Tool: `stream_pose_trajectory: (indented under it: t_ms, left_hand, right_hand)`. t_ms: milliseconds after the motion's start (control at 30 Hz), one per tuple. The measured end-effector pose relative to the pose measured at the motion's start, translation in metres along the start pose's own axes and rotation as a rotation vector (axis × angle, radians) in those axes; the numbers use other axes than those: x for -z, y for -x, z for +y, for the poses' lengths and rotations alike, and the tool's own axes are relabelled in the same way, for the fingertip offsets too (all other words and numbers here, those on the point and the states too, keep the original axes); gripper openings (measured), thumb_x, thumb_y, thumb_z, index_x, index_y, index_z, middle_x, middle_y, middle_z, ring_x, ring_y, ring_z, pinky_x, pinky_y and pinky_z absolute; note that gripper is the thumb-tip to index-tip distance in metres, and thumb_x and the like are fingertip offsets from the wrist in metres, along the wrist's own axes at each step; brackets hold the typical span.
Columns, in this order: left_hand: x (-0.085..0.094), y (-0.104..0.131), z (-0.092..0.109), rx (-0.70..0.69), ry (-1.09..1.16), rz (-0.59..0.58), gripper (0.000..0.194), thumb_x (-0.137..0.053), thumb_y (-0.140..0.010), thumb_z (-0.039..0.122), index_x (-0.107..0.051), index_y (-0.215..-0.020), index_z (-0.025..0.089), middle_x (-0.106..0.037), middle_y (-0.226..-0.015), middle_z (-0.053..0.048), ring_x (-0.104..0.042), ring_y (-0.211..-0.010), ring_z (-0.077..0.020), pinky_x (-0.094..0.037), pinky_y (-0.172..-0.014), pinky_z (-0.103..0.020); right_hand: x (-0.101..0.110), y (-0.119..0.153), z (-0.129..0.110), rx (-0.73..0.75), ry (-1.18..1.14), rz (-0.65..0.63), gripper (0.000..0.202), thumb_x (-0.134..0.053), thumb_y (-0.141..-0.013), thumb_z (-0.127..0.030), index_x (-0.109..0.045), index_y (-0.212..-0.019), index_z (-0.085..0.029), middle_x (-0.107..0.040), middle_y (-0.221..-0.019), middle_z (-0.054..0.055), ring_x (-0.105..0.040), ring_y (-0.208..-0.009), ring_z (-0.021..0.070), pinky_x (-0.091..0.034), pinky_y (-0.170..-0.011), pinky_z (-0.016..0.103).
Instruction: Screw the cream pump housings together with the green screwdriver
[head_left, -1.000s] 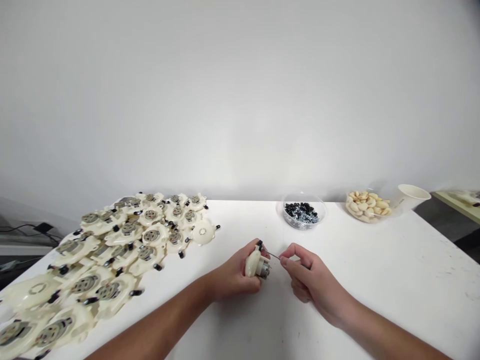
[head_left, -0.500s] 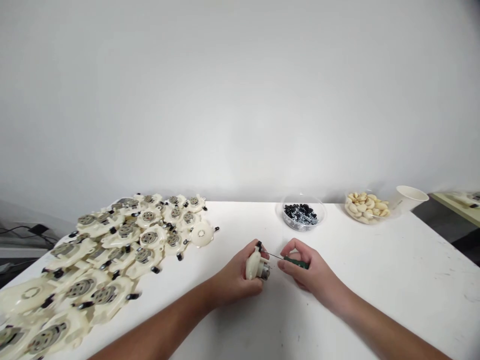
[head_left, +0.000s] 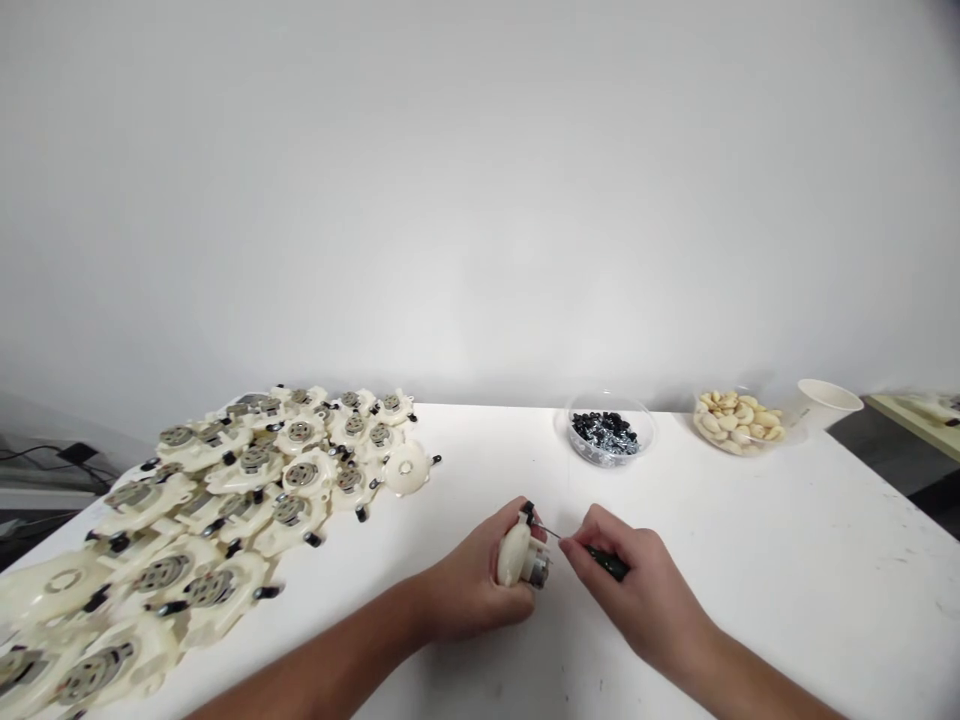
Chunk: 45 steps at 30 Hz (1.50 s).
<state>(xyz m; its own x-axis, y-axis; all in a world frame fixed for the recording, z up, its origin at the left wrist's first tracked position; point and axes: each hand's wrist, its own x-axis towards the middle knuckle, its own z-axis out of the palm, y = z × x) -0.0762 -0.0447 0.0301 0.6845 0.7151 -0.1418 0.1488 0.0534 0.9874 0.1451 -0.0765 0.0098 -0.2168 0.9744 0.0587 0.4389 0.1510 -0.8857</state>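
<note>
My left hand point(head_left: 480, 580) is closed round a cream plastic motor housing point(head_left: 514, 556), held up on edge. A grey motor point(head_left: 538, 570) sticks out of its right side, and a small black piece point(head_left: 528, 512) sits at its top. My right hand point(head_left: 630, 570) grips a screwdriver point(head_left: 606, 562) with a dark green handle. The thin metal shaft points left, and its tip reaches the black piece. Whether a screw sits at the tip is too small to tell.
Many similar motor housings point(head_left: 302, 476) with black pieces cover the table's left side. Toward the back stand a clear bowl point(head_left: 611, 455) of small black and silvery parts, a clear bowl point(head_left: 739, 445) of cream pieces, and a tilted white cup point(head_left: 825, 400).
Both hands have moved slightly down and toward me, the left also a little right. The screwdriver now tilts more steeply, and my right fingers have closed further along it.
</note>
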Motion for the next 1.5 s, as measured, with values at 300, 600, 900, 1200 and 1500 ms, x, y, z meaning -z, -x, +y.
stream_pose_trajectory:
  t_ms: [300,600,900,1200,1500]
  left_hand:
    - [0.001,-0.002,0.000,0.022,-0.058,-0.025,0.047,-0.057,-0.065,0.000,-0.044,-0.104,0.021,-0.046,-0.080,0.007,-0.041,-0.066,-0.0088,-0.033,-0.056,-0.023]
    - [-0.003,-0.006,0.003,-0.019,-0.001,0.027,0.043,-0.054,-0.065,-0.002,-0.043,-0.099,0.020,-0.043,-0.080,0.006,-0.038,-0.068,-0.0083,-0.030,-0.057,-0.022]
    - [-0.005,0.001,0.000,0.011,-0.018,-0.044,0.050,-0.057,-0.065,-0.003,-0.043,-0.105,0.022,-0.045,-0.079,0.007,-0.041,-0.065,-0.0079,-0.032,-0.054,-0.020]
    - [-0.006,-0.003,-0.002,0.011,-0.037,-0.034,0.051,-0.058,-0.064,-0.004,-0.042,-0.104,0.022,-0.044,-0.079,0.007,-0.039,-0.063,-0.0072,-0.030,-0.052,-0.019]
    - [-0.008,-0.005,0.001,-0.007,-0.011,-0.021,0.045,-0.056,-0.064,-0.003,-0.044,-0.100,0.021,-0.044,-0.081,0.006,-0.039,-0.067,-0.0087,-0.031,-0.056,-0.022]
  right_hand:
    - [0.005,-0.010,-0.004,-0.537,-0.860,-0.270,0.038,-0.066,-0.094,-0.043,-0.038,-0.076,-0.024,-0.029,-0.051,-0.012,-0.012,-0.047,0.0079,-0.009,-0.044,0.024]
    - [0.006,-0.008,0.007,0.237,0.244,0.092,0.012,-0.060,-0.096,-0.026,-0.053,-0.087,-0.023,-0.056,-0.065,-0.004,-0.046,-0.056,0.0118,-0.032,-0.057,0.025]
    - [0.001,0.000,-0.002,-0.029,-0.014,0.012,0.039,-0.059,-0.098,-0.043,-0.042,-0.069,-0.022,-0.041,-0.057,-0.005,-0.033,-0.054,0.0119,-0.024,-0.052,0.026]
    - [0.003,-0.008,-0.005,-0.468,-0.697,-0.238,0.043,-0.069,-0.091,-0.049,-0.038,-0.074,-0.024,-0.031,-0.051,-0.012,-0.015,-0.046,0.0074,-0.008,-0.045,0.025]
    - [0.009,-0.005,0.005,0.442,0.576,0.096,0.028,-0.051,-0.101,-0.025,-0.050,-0.073,-0.021,-0.056,-0.061,-0.002,-0.044,-0.050,0.0114,-0.025,-0.053,0.028]
